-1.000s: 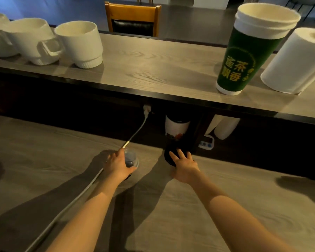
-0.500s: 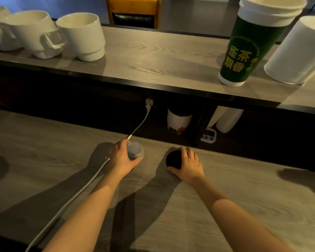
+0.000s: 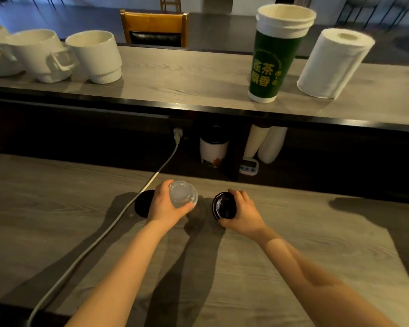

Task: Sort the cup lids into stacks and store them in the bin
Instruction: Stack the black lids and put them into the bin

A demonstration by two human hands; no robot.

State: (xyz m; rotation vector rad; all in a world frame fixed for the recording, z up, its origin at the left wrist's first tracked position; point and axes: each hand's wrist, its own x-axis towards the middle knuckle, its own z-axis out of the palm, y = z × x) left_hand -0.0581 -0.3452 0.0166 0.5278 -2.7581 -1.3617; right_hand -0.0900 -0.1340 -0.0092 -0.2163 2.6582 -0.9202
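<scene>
Above the lower tabletop (image 3: 281, 267), the left grip (image 3: 162, 206) holds a clear domed lid (image 3: 182, 194), and the right grip (image 3: 243, 213) holds a black lid (image 3: 224, 206) tilted up on edge. A second black lid (image 3: 142, 204) lies flat, partly hidden behind the left grip and beside a white cable (image 3: 118, 217). White mugs (image 3: 95, 56), a green cup (image 3: 276, 55) and a paper-towel roll (image 3: 333, 64) stand on the upper tabletop (image 3: 187, 76).

Bare forearms (image 3: 132, 267); bare left grip (image 3: 162, 206) and right grip (image 3: 243, 215)
</scene>
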